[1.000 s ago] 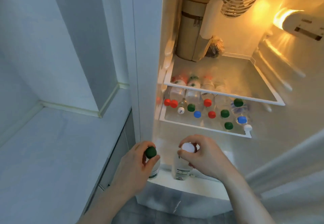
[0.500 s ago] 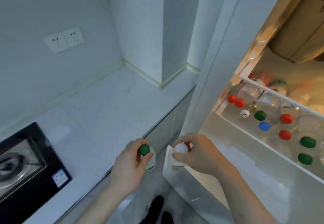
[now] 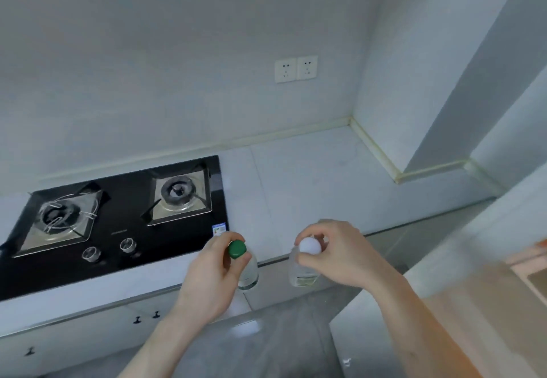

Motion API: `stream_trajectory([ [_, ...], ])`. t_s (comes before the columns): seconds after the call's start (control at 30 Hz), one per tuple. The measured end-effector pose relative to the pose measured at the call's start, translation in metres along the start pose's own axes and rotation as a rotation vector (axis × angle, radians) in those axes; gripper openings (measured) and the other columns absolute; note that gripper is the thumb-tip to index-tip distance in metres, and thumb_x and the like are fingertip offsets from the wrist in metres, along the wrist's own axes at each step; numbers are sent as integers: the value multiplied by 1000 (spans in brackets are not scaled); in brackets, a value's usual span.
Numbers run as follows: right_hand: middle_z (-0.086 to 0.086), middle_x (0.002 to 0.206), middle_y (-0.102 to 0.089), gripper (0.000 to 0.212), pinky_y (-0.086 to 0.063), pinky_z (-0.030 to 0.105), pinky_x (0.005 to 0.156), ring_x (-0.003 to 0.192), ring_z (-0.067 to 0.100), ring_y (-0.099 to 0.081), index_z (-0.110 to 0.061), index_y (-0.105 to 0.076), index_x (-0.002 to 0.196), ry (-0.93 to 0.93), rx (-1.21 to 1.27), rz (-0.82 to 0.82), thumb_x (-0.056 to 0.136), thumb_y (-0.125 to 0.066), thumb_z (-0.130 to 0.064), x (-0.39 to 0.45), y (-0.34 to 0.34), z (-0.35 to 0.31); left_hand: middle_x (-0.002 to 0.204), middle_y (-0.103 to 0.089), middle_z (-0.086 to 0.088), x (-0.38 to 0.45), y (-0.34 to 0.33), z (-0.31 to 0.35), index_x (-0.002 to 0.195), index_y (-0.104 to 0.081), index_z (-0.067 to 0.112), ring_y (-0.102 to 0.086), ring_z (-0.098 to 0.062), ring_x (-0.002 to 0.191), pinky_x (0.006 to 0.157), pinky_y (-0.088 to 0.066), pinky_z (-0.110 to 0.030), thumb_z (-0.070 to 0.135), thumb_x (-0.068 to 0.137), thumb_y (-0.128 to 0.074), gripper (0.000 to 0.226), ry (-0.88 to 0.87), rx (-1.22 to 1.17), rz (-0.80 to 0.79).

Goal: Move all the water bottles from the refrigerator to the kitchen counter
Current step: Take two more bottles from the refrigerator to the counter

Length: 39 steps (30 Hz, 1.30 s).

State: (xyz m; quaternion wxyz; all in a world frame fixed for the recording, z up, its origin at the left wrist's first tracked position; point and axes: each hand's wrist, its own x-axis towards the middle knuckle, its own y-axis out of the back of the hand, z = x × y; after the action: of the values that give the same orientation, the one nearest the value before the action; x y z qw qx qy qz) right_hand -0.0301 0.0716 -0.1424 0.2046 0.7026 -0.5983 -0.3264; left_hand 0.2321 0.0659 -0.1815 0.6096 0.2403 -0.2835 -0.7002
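My left hand [image 3: 211, 277] grips a clear water bottle with a green cap [image 3: 237, 249] by its neck, upright. My right hand [image 3: 340, 254] pinches the neck of a second clear water bottle with a white cap [image 3: 310, 245], also upright. Both bottles hang in the air at the front edge of the white kitchen counter [image 3: 319, 176]. Only the refrigerator's edge [image 3: 503, 283] shows, blurred, at the right; its shelves are out of sight.
A black two-burner gas hob [image 3: 118, 215] fills the counter's left part, with knobs near its front. A double wall socket [image 3: 296, 69] sits above the counter. A boxed wall column [image 3: 444, 96] juts in at the back right. White cabinet doors [image 3: 88, 336] run below.
I have turned left from the open refrigerator to face the counter. Both hands carried their bottles along, from the fridge's bottom ledge to the counter's front edge.
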Motion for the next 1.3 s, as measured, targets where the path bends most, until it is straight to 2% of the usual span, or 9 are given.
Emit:
stream_trajectory([
  [0.2, -21, 96, -68, 14, -48, 18, 68, 87, -2, -62, -44, -74, 91, 137, -75, -99, 78, -78, -45, 30, -48, -72, 93, -62, 11, -29, 65, -52, 104, -56, 43, -64, -15, 72, 73, -57, -41, 33, 95, -68, 18, 92, -73, 144],
  [0.3, -24, 99, -69, 16, -54, 23, 82, 90, -5, -62, -46, -73, 92, 193, -102, -132, 76, -77, -48, 41, -82, -108, 92, -63, 11, -45, 98, -79, 103, -56, 43, -64, -15, 73, 72, -56, -41, 31, 95, -69, 19, 133, -82, 186],
  [0.37, -27, 100, -68, 16, -54, 22, 82, 91, -7, -62, -47, -73, 92, 220, -103, -154, 76, -76, -46, 45, -104, -130, 90, -62, 10, -54, 120, -97, 103, -56, 42, -64, -15, 73, 69, -56, -41, 32, 95, -68, 18, 150, -79, 206],
  [0.43, -27, 101, -68, 15, -52, 19, 79, 93, -8, -61, -49, -73, 91, 249, -104, -178, 76, -76, -45, 48, -128, -157, 92, -61, 12, -67, 144, -118, 103, -56, 43, -63, -13, 73, 70, -56, -38, 33, 95, -68, 18, 170, -67, 236],
  [0.57, -29, 100, -67, 15, -54, 23, 81, 93, -7, -61, -49, -73, 92, 320, -125, -211, 77, -76, -47, 54, -178, -206, 93, -59, 16, -91, 190, -161, 102, -55, 43, -59, -8, 77, 66, -47, -18, 36, 96, -66, 15, 212, -10, 277],
  [0.8, -27, 100, -67, 17, -55, 29, 85, 93, -4, -62, -51, -72, 93, 420, -144, -297, 77, -76, -50, 63, -268, -285, 99, -60, 17, -145, 263, -231, 108, -53, 43, -59, -8, 80, 69, -43, -17, 39, 98, -63, 15, 324, 44, 376],
  [0.97, -23, 100, -65, 19, -54, 28, 84, 94, -1, -60, -50, -71, 97, 496, -200, -377, 79, -72, -53, 69, -319, -335, 96, -59, 14, -181, 302, -269, 107, -53, 41, -58, -9, 79, 73, -47, -27, 41, 98, -62, 13, 423, 55, 466],
  [1.1, -21, 100, -65, 20, -54, 24, 81, 92, -2, -62, -49, -71, 98, 558, -217, -458, 80, -73, -55, 75, -354, -371, 94, -58, 14, -203, 325, -294, 107, -54, 39, -57, -8, 77, 69, -43, -21, 41, 99, -61, 11, 500, 66, 537],
  [1.3, -17, 100, -65, 25, -59, 33, 85, 92, 4, -65, -47, -70, 101, 624, -244, -581, 78, -71, -57, 96, -404, -413, 97, -58, 18, -216, 350, -330, 107, -54, 42, -58, -7, 80, 72, -46, -23, 41, 99, -60, 10, 608, 60, 603],
])
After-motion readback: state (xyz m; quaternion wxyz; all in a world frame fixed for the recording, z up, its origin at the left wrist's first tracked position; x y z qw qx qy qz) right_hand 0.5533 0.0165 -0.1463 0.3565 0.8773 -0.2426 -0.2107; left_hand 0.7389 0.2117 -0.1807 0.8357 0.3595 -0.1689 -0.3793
